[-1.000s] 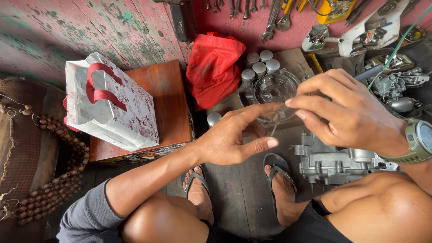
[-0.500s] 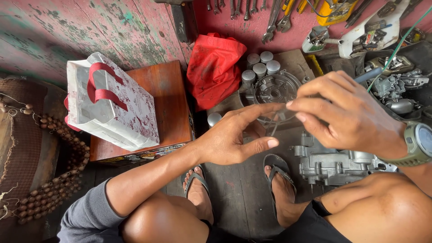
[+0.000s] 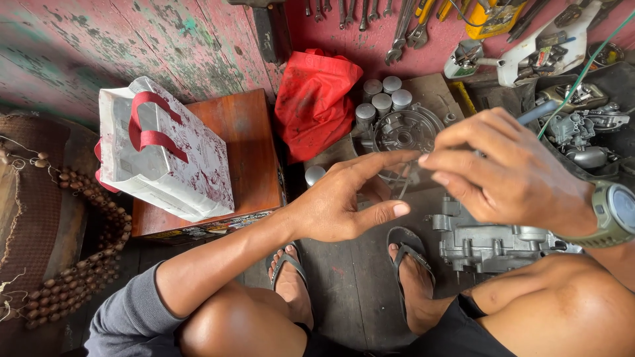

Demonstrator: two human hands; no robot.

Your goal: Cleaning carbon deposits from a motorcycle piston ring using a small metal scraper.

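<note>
Both hands raised in front of the knees, fingertips meeting over the floor. Left hand (image 3: 344, 201) mostly spread, index finger stretched right, thumb below it, nothing clamped. Right hand (image 3: 506, 175) fingers bunched together, tips pinched near the left index tip; whatever small thing sits between them is too small to make out, so cannot tell if it is clamped on anything. A thin wire-like piece (image 3: 405, 186) hangs just below the pinch, between the two hands. Green watch (image 3: 612, 215) on the right wrist. Grey metal engine casing (image 3: 493, 244) lies on the floor under the right hand, beside the right foot. Round metal cover (image 3: 403, 130) behind the fingertips, near the grey cans (image 3: 380, 102). Red cloth bag (image 3: 316, 99) against the wall. White bag with red handles (image 3: 162, 155) on a brown wooden box (image 3: 248, 149), well left. Both feet in sandals (image 3: 407, 254)
</note>
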